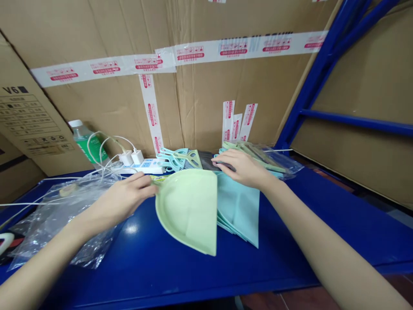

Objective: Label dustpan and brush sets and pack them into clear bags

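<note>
Head view: pale green rounded plastic dustpan (189, 211) sits mid-scene over the glossy blue counter (155, 275), straight lip facing right. Left hand (129, 193) has its fingers pinched together at the dustpan's narrow back end; exact contact partly hidden. Right hand (241, 165) is curled, thumb and fingers closed on a thin dark object (227, 165), too blurred to identify. Below it, a fanned stack of pale blue plastic dustpans (241, 202) lies toward the counter's right half; the green one overlaps its left side from this angle, touching or not can't tell. Small brushes with pale blue and green handles (179, 158) lie at the back edge, beside a white power strip (150, 165).

Risks, judged: one-ended pinch could let the green pan twist or droop; its lip could catch the loosely fanned stack and spread it. Left forearm passes over crumpled clear plastic (54, 215) and near white cords (19, 204); a careless sweep might snag them and drag the strip.
</note>
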The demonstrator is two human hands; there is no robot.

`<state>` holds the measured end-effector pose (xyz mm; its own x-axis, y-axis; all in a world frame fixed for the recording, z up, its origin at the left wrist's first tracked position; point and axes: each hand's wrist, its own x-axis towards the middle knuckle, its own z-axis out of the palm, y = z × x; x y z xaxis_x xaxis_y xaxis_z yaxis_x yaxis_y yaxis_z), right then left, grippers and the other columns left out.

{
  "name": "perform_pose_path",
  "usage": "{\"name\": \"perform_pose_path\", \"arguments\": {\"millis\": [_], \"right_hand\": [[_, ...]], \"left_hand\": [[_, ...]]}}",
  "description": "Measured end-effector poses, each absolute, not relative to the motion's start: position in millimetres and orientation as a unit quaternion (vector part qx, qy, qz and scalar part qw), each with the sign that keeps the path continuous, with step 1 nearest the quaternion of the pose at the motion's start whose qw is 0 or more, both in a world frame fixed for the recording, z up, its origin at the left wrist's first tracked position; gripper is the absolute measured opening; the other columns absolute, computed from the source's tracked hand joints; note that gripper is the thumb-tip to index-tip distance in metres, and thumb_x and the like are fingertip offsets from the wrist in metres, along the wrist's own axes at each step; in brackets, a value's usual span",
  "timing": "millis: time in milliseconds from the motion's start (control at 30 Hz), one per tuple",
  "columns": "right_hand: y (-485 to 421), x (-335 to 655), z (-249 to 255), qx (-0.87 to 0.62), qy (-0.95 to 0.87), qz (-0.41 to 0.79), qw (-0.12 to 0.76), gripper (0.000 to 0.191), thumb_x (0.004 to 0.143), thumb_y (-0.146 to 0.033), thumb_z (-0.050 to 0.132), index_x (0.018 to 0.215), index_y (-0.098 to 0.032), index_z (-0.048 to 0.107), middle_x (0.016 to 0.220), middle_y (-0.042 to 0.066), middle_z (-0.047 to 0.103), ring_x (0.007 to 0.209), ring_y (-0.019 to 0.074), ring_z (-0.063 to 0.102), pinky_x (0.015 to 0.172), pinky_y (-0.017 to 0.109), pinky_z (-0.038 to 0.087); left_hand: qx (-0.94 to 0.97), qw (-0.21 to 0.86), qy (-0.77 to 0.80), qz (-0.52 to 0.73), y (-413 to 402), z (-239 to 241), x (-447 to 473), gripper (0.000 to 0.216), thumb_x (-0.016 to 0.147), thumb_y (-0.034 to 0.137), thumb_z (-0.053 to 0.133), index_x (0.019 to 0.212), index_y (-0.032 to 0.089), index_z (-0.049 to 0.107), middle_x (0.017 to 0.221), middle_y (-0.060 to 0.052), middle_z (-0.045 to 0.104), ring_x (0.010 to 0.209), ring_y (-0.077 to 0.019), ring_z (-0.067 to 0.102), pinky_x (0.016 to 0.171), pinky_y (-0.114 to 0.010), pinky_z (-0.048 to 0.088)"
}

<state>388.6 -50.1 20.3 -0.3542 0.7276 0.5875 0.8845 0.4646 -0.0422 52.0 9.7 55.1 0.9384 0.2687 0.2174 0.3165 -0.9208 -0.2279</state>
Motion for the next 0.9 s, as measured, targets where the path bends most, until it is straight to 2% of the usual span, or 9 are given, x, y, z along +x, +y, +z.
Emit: {"name": "perform_pose_path", "arguments": {"millis": [100, 233, 433, 567, 700, 800, 900], "right_hand": [[-48, 382, 17, -0.495, -0.817, -0.137, 0.262, 0.033, 0.093, -0.021, 0.043, 0.108, -0.021, 0.072, 0.100, 0.011, 0.075, 0.093, 0.0275, 0.068, 0.082, 0.045, 0.056], [-45, 372, 12, -0.490, -0.828, -0.127, 0.242, 0.032, 0.092, -0.021, 0.045, 0.109, -0.023, 0.072, 0.100, 0.010, 0.076, 0.094, 0.0271, 0.069, 0.082, 0.045, 0.056], [-45, 354, 9, -0.503, -0.829, -0.112, 0.216, 0.034, 0.095, -0.027, 0.044, 0.116, -0.021, 0.069, 0.108, 0.012, 0.075, 0.099, 0.0269, 0.069, 0.085, 0.044, 0.055], [-36, 337, 15, -0.536, -0.813, -0.109, 0.199, 0.035, 0.096, -0.029, 0.044, 0.120, -0.019, 0.068, 0.114, 0.013, 0.073, 0.105, 0.0283, 0.067, 0.088, 0.045, 0.054], [-16, 314, 24, -0.576, -0.793, -0.108, 0.166, 0.035, 0.096, -0.032, 0.048, 0.123, -0.020, 0.066, 0.117, 0.014, 0.071, 0.107, 0.0305, 0.066, 0.087, 0.045, 0.054], [-3, 295, 28, -0.593, -0.789, -0.098, 0.124, 0.030, 0.092, -0.040, 0.058, 0.110, -0.019, 0.070, 0.111, 0.016, 0.071, 0.107, 0.0322, 0.065, 0.086, 0.044, 0.053], [3, 280, 26, -0.604, -0.790, -0.075, 0.076, 0.027, 0.090, -0.041, 0.064, 0.104, -0.018, 0.069, 0.111, 0.013, 0.069, 0.103, 0.0265, 0.064, 0.087, 0.043, 0.053]], "left_hand": [[-0.976, 0.073, -0.177, -0.101, 8, 45, 15, 0.034, 0.096, 0.012, 0.034, 0.092, 0.023, 0.066, 0.082, -0.005, 0.063, 0.074, -0.0214, 0.057, 0.064, -0.030, 0.043], [-0.978, 0.019, -0.198, -0.067, 1, 33, -8, 0.037, 0.094, 0.007, 0.032, 0.091, 0.022, 0.066, 0.082, -0.004, 0.062, 0.074, -0.0199, 0.059, 0.065, -0.028, 0.042], [-0.980, 0.019, -0.194, -0.041, -5, 32, -11, 0.035, 0.091, 0.004, 0.033, 0.087, 0.020, 0.064, 0.082, -0.005, 0.062, 0.074, -0.0200, 0.059, 0.065, -0.028, 0.042], [-0.983, 0.003, -0.180, -0.035, -5, 37, -8, 0.031, 0.092, 0.007, 0.035, 0.077, 0.020, 0.060, 0.077, -0.004, 0.062, 0.068, -0.0187, 0.059, 0.060, -0.028, 0.041], [-0.984, -0.009, -0.173, -0.029, -5, 34, -5, 0.024, 0.083, 0.005, 0.041, 0.070, 0.020, 0.055, 0.072, -0.002, 0.061, 0.063, -0.0170, 0.058, 0.056, -0.028, 0.038], [-0.984, -0.002, -0.175, -0.044, -6, 27, -8, 0.019, 0.078, 0.005, 0.044, 0.071, 0.020, 0.054, 0.072, -0.001, 0.060, 0.064, -0.0169, 0.058, 0.056, -0.027, 0.037], [-0.983, 0.012, -0.176, -0.057, -6, 20, -12, 0.019, 0.077, 0.006, 0.043, 0.072, 0.020, 0.054, 0.073, -0.001, 0.060, 0.065, -0.0174, 0.058, 0.058, -0.027, 0.038]]}}
